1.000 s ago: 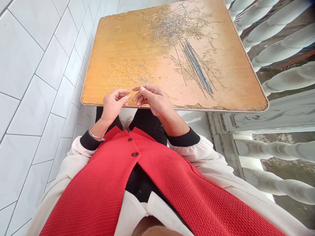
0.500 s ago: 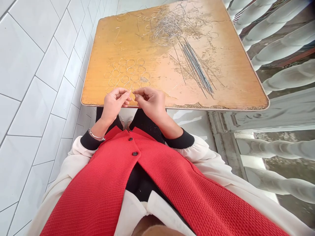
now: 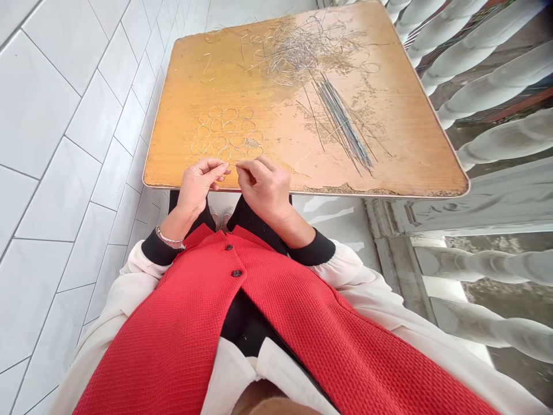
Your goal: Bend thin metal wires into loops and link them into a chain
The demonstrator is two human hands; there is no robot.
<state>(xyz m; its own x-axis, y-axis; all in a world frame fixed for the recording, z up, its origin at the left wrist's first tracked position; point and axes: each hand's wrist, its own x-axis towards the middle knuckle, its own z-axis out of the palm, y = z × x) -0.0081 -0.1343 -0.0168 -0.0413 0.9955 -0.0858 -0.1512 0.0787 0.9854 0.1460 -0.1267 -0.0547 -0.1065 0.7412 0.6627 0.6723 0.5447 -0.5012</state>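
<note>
At the near edge of the table, my left hand (image 3: 194, 185) is closed in a pinch, thumb against fingertips. My right hand (image 3: 266, 187) pinches just beside it, a small gap between the two. A thin wire (image 3: 232, 166) seems to run between the fingertips; its full shape is too fine to make out. Just beyond my fingers lie several thin wire rings (image 3: 220, 142) spread flat on the table. Among them, at the right, sits a small heap of tiny metal bits (image 3: 252, 142).
The worn wooden table (image 3: 173, 86) carries a tangled heap of wire (image 3: 298, 52) at the back and a bundle of straight grey wires (image 3: 343, 121) at right. A white tiled wall (image 3: 64, 144) rises on the left, a white balustrade (image 3: 488, 92) on the right.
My right hand has rolled over, its knuckles now turned more upward, still beside the left fingertips. The left hand has barely moved. The view has shifted slightly.
</note>
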